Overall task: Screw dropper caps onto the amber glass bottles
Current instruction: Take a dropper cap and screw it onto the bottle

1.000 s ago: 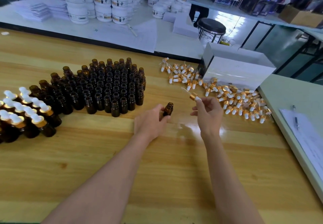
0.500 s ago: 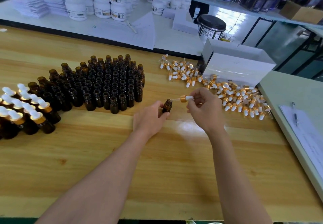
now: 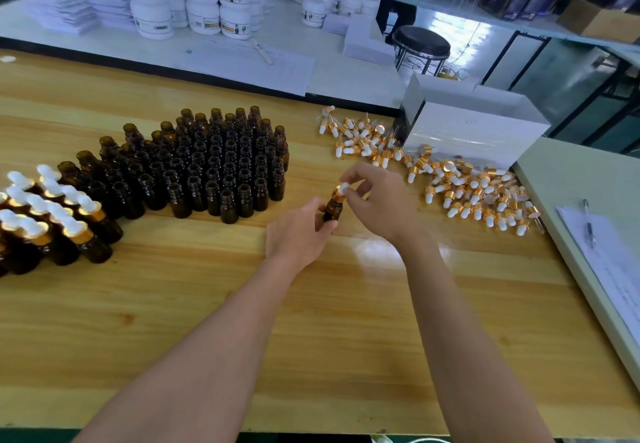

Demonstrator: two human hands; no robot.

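Note:
My left hand (image 3: 300, 231) grips a small amber glass bottle (image 3: 333, 210) near the middle of the wooden table (image 3: 311, 338). My right hand (image 3: 377, 200) pinches a gold-collared dropper cap (image 3: 341, 190) with a white bulb, which sits on the bottle's neck. A block of several open amber bottles (image 3: 214, 165) stands to the left. Several capped bottles (image 3: 52, 217) stand at the far left. A heap of loose dropper caps (image 3: 460, 183) lies to the right.
A white box (image 3: 478, 131) stands behind the loose caps. A pale side table with papers and a pen (image 3: 588, 224) is at the right edge. White jars (image 3: 194, 3) are stacked on the far counter, and a black stool (image 3: 420, 43) stands beyond.
My right hand has brought the dropper cap from beside the bottle down onto its neck; the pipette has gone inside. My left hand still holds the bottle in about the same place.

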